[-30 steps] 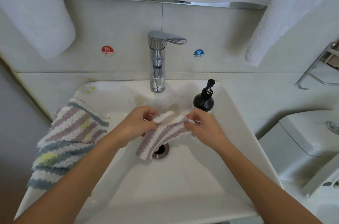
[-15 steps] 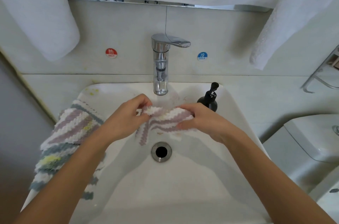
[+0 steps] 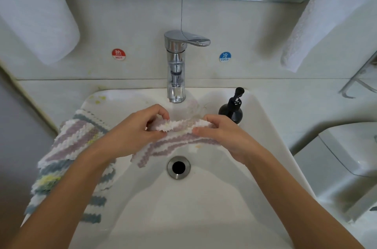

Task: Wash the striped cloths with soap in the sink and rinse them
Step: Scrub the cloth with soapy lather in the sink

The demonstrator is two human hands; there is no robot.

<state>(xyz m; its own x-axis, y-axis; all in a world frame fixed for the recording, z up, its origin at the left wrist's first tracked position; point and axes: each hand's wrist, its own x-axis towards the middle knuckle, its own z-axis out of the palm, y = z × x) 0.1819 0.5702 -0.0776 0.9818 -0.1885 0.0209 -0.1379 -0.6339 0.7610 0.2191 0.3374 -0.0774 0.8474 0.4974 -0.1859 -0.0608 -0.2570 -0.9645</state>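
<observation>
A small purple-and-white striped cloth is stretched over the white sink, just below the chrome tap. My left hand pinches its left end and my right hand grips its right end, fingers curled round the fabric. No water shows at the spout. More striped cloths, purple, grey-blue and yellow, lie piled over the sink's left rim. A black soap pump bottle stands on the rim behind my right hand.
The drain sits open in the basin below the cloth. White towels hang on both sides above. Hot and cold stickers flank the tap. A white toilet tank is at the right, with a metal rack above it.
Both hands have lifted the cloth from over the drain up toward the tap and pulled it out wider between them. The pile on the left rim has not moved.
</observation>
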